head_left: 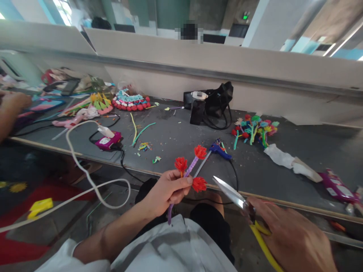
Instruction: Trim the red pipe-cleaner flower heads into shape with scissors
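Clearly | left hand (171, 189) pinched three red flowers (180, 164) between its fingers | right hand (295, 232) held yellow-handled scissors (230, 190) | blue glue gun (221, 151) lay farther on bench (167, 145)

Pale whitish shirt (176, 251), loose left sleeve (66, 255), black shorts (212, 226).

No legible text, green lit sign (245, 16) too small, purple packet (338, 186) too blurred to read
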### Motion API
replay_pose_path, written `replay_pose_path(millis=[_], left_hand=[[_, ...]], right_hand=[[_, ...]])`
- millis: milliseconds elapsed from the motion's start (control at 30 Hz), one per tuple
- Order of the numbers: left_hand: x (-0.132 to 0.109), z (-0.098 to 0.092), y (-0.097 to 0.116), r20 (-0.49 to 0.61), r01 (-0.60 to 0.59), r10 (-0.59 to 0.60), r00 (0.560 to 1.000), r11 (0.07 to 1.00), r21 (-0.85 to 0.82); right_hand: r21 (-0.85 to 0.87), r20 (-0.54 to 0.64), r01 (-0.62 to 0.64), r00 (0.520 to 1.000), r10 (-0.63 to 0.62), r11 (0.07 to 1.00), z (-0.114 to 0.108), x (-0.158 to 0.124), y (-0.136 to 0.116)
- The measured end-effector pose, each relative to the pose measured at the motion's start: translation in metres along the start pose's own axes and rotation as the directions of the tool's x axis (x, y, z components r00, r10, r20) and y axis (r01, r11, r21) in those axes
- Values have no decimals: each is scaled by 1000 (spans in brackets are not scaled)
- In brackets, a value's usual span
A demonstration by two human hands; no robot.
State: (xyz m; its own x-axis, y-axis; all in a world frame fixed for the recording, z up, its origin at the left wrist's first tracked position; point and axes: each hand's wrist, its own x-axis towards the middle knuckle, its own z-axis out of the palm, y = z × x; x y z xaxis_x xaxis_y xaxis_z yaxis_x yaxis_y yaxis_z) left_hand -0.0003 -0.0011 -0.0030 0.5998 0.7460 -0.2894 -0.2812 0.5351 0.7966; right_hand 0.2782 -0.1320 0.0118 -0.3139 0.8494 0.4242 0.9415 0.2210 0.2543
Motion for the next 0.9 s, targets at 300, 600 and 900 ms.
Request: replay_pose_path(millis=[300,600,900], left_hand=[[4,-1,-4,-67,-37,36,997,999,-17],[22,-27,-14,-123,-65,64,990,998,-1],[31,-40,-12,-49,-59,63,997,995,83]], right_hand=[[462,334,-482,872,357,745,33,-24,-26],[357,455,-714,696,556,602,91,-6,29],[93,524,-837,502,688,540,143,15,74]])
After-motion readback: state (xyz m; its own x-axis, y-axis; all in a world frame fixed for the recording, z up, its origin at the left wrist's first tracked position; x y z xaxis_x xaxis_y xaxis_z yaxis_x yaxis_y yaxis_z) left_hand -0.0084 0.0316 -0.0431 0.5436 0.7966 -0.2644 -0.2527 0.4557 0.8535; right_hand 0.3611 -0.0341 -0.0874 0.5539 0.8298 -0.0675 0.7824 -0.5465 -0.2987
